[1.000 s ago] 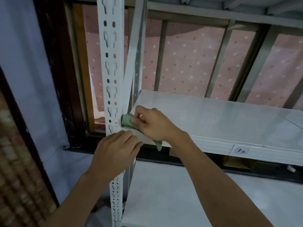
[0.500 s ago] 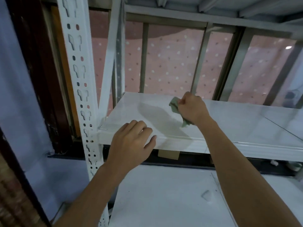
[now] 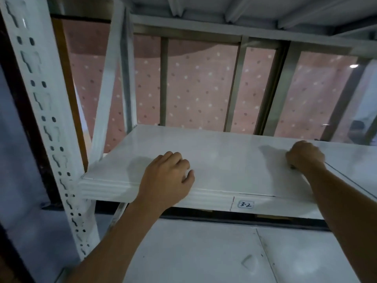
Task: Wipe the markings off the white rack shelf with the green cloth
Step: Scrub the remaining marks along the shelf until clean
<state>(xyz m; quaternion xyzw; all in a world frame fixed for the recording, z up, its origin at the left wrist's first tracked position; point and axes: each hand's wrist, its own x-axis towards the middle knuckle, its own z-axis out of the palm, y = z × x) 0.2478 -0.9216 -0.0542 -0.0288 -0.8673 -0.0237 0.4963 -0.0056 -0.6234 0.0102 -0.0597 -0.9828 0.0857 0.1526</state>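
Left hand is laid flat, holding nothing, on the shelf at its front edge. Right hand is fisted farther right near the back edge; the cloth is hidden, probably bunched inside. Label reads 3-2.

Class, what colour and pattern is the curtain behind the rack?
The curtain is dusty pink with small white and darker dots, seen in the head view.

Pink dotted curtain hangs behind a metal-framed window.
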